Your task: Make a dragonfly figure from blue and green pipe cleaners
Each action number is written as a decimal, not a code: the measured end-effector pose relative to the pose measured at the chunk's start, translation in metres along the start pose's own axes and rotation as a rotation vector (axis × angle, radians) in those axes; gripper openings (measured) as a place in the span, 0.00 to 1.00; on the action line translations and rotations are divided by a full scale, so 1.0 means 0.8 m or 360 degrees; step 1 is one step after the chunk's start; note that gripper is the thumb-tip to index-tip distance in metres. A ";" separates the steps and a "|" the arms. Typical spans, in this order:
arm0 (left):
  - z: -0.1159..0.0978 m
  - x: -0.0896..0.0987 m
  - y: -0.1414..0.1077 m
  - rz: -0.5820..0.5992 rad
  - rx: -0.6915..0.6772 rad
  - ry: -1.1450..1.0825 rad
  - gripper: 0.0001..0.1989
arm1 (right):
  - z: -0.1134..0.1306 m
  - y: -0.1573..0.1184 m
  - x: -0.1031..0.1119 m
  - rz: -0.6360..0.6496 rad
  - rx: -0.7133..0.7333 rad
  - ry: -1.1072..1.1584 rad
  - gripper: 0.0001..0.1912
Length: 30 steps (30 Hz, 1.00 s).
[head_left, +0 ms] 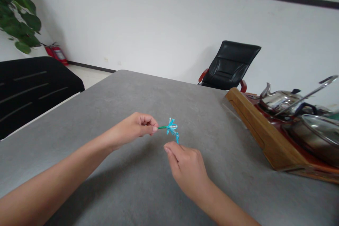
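Observation:
A small artificial flower (172, 127) with shiny blue and silver petals and a green stem is held above the grey table (137, 91). My left hand (140, 125) pinches the green stem between thumb and fingers, with the blossom pointing right. Just below and to the right of the blossom, my right hand (186, 164) is closed, thumb against the curled index finger. One blue petal (177, 137) bends down to the right hand's knuckle. Its lower end goes out of sight there, and the fingertips' grip is partly hidden.
On the right, a wooden tea tray (249, 130) carries a metal kettle (280, 100) and a glass-lidded pot (315, 134). A black chair (229, 65) stands beyond the table; another black chair back (39, 88) is at left. A fire extinguisher (59, 54) sits near a leafy plant (19, 17).

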<state>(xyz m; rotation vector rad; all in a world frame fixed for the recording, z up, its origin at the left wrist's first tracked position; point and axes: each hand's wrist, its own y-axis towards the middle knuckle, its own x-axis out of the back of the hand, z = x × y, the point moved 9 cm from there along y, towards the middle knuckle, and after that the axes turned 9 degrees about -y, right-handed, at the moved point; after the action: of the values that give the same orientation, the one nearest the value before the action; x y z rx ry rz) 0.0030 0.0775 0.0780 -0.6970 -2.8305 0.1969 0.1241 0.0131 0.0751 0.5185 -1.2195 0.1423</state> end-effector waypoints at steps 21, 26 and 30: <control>0.011 -0.059 0.000 0.0633 -0.0310 0.0340 0.08 | -0.074 0.016 -0.099 0.0399 -0.0703 0.1983 0.14; 0.007 -0.067 -0.003 0.0368 -0.0652 0.0965 0.10 | -0.089 0.018 -0.098 0.0291 -0.0736 0.2035 0.11; 0.024 -0.070 -0.002 0.0170 -0.0809 0.1220 0.11 | -0.096 0.027 -0.069 0.0051 -0.0628 0.1739 0.11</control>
<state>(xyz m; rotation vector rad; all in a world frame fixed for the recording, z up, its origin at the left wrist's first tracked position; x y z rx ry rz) 0.0459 0.0486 0.0500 -0.7957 -2.0947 -0.6557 0.1623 0.0762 0.0122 0.0242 -0.1664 0.1720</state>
